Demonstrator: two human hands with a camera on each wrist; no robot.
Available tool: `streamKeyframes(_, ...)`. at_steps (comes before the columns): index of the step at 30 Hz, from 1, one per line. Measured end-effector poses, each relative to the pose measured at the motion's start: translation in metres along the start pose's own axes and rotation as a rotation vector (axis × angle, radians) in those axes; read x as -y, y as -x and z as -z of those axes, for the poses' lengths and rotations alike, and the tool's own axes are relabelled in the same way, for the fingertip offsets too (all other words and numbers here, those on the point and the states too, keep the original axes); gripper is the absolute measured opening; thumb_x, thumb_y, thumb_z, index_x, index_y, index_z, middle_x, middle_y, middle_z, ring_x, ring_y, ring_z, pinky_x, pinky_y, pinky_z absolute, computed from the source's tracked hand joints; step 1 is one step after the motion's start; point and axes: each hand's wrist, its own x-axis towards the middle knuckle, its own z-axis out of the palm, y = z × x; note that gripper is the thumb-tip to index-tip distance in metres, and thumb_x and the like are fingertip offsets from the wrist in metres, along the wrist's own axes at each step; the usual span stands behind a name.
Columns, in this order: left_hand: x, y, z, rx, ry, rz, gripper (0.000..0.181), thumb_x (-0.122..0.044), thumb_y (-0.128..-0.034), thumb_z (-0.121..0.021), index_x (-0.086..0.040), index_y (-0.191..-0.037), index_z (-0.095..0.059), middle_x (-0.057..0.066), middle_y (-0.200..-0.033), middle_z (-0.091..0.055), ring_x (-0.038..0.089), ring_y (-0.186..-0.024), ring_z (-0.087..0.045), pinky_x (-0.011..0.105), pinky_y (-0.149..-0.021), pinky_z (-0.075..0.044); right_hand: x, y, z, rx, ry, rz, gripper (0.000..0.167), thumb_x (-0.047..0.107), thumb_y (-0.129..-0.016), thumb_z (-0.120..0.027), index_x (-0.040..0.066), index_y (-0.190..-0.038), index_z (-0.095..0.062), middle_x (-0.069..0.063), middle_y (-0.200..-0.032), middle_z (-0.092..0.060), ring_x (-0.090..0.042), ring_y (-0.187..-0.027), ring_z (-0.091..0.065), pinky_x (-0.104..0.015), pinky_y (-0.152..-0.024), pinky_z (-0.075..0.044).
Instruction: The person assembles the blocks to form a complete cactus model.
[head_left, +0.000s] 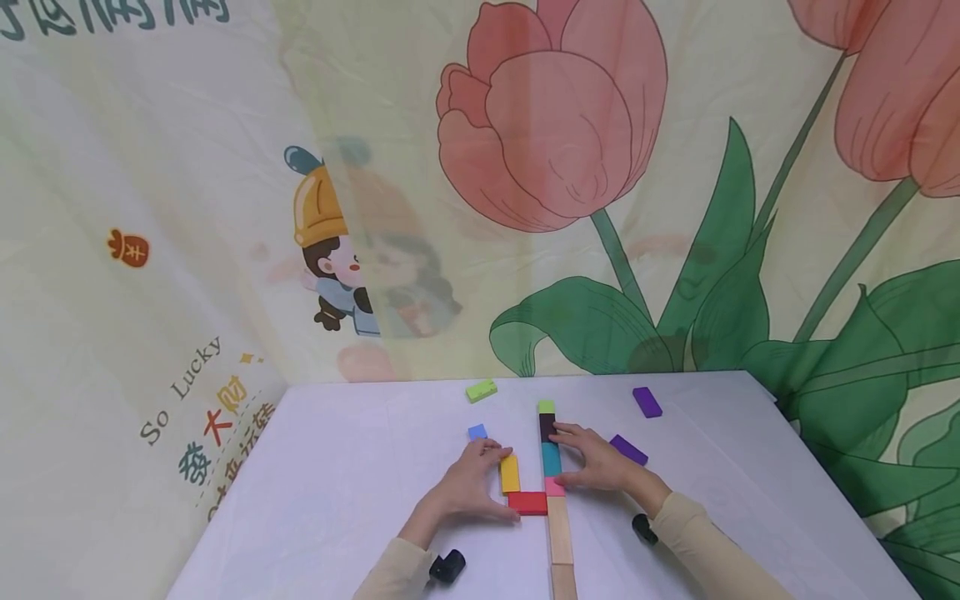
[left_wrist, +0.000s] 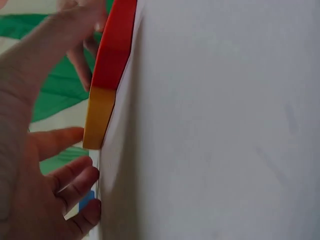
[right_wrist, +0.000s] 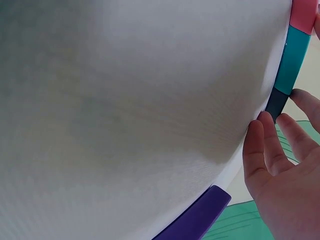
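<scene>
A straight column of blocks runs away from me: plain wooden blocks (head_left: pixel 559 529) nearest, then a pink block (head_left: pixel 554 487), a teal block (head_left: pixel 551 460), a black block (head_left: pixel 547 427) and a green block (head_left: pixel 547 407). A red block (head_left: pixel 528 503) lies crosswise against the column's left side, with a yellow block (head_left: pixel 510 474) extending from its left end. My left hand (head_left: pixel 468 483) spans these two, index fingertip at the yellow block's far end, thumb by the red one. My right hand (head_left: pixel 603 462) has its fingers along the black block and its thumb at the pink one.
Beyond my left hand sits a partly hidden blue block (head_left: pixel 477 432), and a lime block (head_left: pixel 482 391) lies near the far edge. Two purple blocks (head_left: pixel 647 402) lie apart on the right. A printed cloth (head_left: pixel 555 125) hangs behind the white table (head_left: pixel 360 433).
</scene>
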Motion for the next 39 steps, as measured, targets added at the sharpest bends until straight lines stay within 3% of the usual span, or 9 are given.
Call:
streamKeyframes(4,-0.007,0.001,-0.001,0.029,-0.09,-0.023,0.1,-0.066,-0.0621,-0.079,-0.015,-0.143,-0.05,0.005,-0.142,-0.042,0.021,-0.128,-0.043,0.042,-0.1,-0.048,-0.001,0.0,-0.001,-0.001,-0.009,-0.002,0.074,0.038,-0.08,-0.08,0.009,-0.143,-0.052,-0.016,-0.154,-0.037,-0.045,-0.14,-0.031,-0.067,-0.105,-0.031)
streamKeyframes(11,-0.009,-0.002,-0.004,0.026,-0.11,-0.002,0.092,-0.063,-0.0637,-0.079,-0.018,-0.14,-0.054,0.004,-0.14,-0.043,0.02,-0.125,-0.044,0.039,-0.099,-0.049,-0.002,0.0,-0.002,0.0,-0.003,-0.007,0.074,0.04,-0.08,-0.08,0.011,-0.143,-0.052,-0.016,-0.154,-0.036,-0.045,-0.14,-0.031,-0.067,-0.104,-0.033)
streamKeyframes(18,-0.008,-0.004,-0.003,0.027,-0.089,0.006,0.096,-0.065,-0.0641,-0.078,-0.02,-0.144,-0.05,0.004,-0.142,-0.042,0.02,-0.126,-0.043,0.042,-0.098,-0.049,-0.001,0.0,-0.001,-0.002,0.002,-0.002,0.074,0.039,-0.08,-0.08,0.01,-0.143,-0.052,-0.016,-0.154,-0.037,-0.045,-0.14,-0.031,-0.067,-0.105,-0.032)
streamKeyframes(21,-0.003,-0.003,-0.001,-0.061,-0.029,0.029,0.088,-0.064,-0.0715,-0.074,-0.02,-0.144,-0.05,0.004,-0.138,-0.043,0.02,-0.123,-0.044,0.042,-0.097,-0.05,-0.001,0.0,-0.002,0.0,-0.002,0.006,0.074,0.038,-0.081,-0.079,0.01,-0.143,-0.052,-0.016,-0.154,-0.037,-0.045,-0.14,-0.031,-0.067,-0.105,-0.032)
streamKeyframes(24,0.006,-0.005,0.004,-0.225,0.002,0.084,0.066,-0.051,-0.083,-0.072,-0.016,-0.137,-0.056,0.004,-0.129,-0.047,0.02,-0.116,-0.047,0.04,-0.093,-0.051,0.001,0.0,-0.002,0.0,-0.012,0.011,0.073,0.038,-0.081,-0.079,0.009,-0.143,-0.052,-0.017,-0.154,-0.037,-0.045,-0.14,-0.031,-0.066,-0.105,-0.033)
streamKeyframes(26,0.011,-0.008,0.008,-0.327,-0.011,0.134,0.052,-0.037,-0.0879,-0.072,-0.011,-0.131,-0.06,0.007,-0.122,-0.05,0.021,-0.11,-0.048,0.039,-0.088,-0.051,0.002,0.001,-0.003,-0.003,-0.016,0.005,0.073,0.037,-0.08,-0.08,0.008,-0.142,-0.053,-0.017,-0.154,-0.037,-0.045,-0.14,-0.032,-0.066,-0.105,-0.033)
streamKeyframes(28,0.017,-0.013,0.013,-0.377,-0.047,0.182,0.046,-0.031,-0.0884,-0.073,-0.008,-0.127,-0.064,0.009,-0.118,-0.052,0.023,-0.106,-0.05,0.038,-0.085,-0.051,0.003,0.002,-0.003,-0.006,-0.021,-0.004,0.073,0.037,-0.08,-0.08,0.008,-0.142,-0.053,-0.017,-0.153,-0.037,-0.046,-0.14,-0.031,-0.066,-0.105,-0.033)
streamKeyframes(31,0.025,-0.02,0.016,-0.388,-0.059,0.207,0.04,-0.027,-0.0877,-0.074,-0.005,-0.12,-0.068,0.012,-0.113,-0.056,0.025,-0.102,-0.051,0.038,-0.082,-0.05,0.004,0.003,-0.003,-0.008,-0.027,-0.018,0.073,0.036,-0.08,-0.081,0.009,-0.142,-0.053,-0.016,-0.153,-0.037,-0.045,-0.14,-0.031,-0.065,-0.105,-0.033)
streamKeyframes(39,0.036,-0.03,0.012,-0.368,0.009,0.138,0.029,-0.021,-0.0871,-0.075,-0.005,-0.112,-0.071,0.005,-0.099,-0.06,0.019,-0.09,-0.054,0.033,-0.077,-0.05,0.002,0.002,0.0,-0.003,-0.014,-0.001,0.073,0.035,-0.081,-0.08,0.009,-0.143,-0.052,-0.016,-0.154,-0.037,-0.043,-0.14,-0.032,-0.063,-0.106,-0.034)
